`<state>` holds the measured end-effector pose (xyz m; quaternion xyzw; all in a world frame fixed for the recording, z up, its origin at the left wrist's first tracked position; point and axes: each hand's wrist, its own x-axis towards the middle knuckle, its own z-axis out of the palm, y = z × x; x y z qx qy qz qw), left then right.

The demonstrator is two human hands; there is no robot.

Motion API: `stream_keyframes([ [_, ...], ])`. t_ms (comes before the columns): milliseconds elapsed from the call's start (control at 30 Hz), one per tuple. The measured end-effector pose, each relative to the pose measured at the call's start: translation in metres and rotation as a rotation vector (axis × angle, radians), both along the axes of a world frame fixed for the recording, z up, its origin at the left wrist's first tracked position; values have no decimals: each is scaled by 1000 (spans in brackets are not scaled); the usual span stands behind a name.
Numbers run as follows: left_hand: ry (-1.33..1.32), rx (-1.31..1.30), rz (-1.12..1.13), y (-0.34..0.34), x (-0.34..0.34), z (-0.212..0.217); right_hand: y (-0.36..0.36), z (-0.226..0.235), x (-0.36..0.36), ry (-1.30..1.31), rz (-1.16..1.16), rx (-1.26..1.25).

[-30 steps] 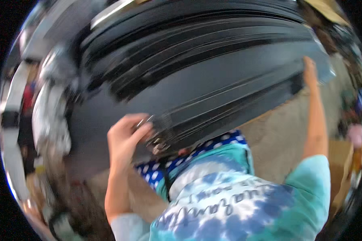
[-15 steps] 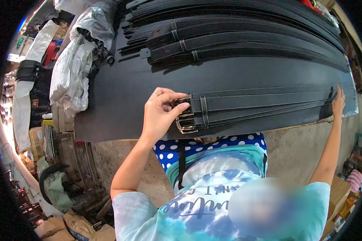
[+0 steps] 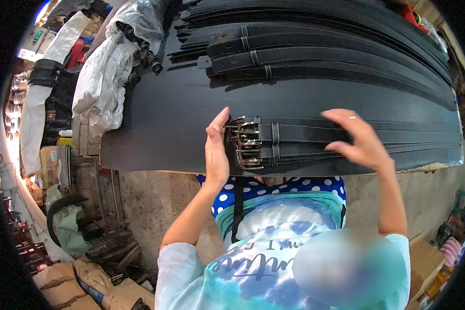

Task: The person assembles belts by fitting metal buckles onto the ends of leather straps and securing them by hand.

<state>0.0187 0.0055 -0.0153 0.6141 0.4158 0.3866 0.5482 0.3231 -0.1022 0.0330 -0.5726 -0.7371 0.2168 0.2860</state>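
Several black belts (image 3: 315, 135) with pale stitching lie side by side along the near part of the dark table. Their silver buckles (image 3: 248, 140) are bunched at the left end. My left hand (image 3: 218, 152) stands on edge just left of the buckles, fingers stretched out and nothing gripped; whether it touches the buckles I cannot tell. Over the middle of the belts hovers my right hand (image 3: 360, 140), with thumb and fingers spread apart and nothing between them.
Beyond the belts lie more black straps (image 3: 341, 67) in long stacks across the far part of the table (image 3: 165, 124). Clear plastic bags (image 3: 101, 82) stand at the table's left edge, some with dark round pieces. Cardboard boxes (image 3: 423, 263) sit at the lower right.
My left hand has let go of a buckle and now stands upright beside the buckle ends. My right hand has moved left from the belts' far right end to above their middle.
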Motion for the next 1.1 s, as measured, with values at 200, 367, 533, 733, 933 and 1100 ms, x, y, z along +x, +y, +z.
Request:
stream_keyframes([
  [200, 55, 172, 70, -13, 19, -11, 39, -16, -59, 68, 125, -5],
  [367, 43, 192, 99, -16, 22, -11, 49, -13, -69, 205, 155, -6],
  [533, -44, 166, 110, -18, 25, -14, 56, 1, -75, 366, 95, 94],
  [733, -182, 136, 143, -19, 25, -11, 62, -9, -81, 390, 104, 81],
  [933, 285, 399, 32, 5, 2, 18, 58, -2, -78, 352, 74, 23],
  [1100, 378, 574, -292, 27, 4, 44, 57, 2, -80, 357, 93, 47],
])
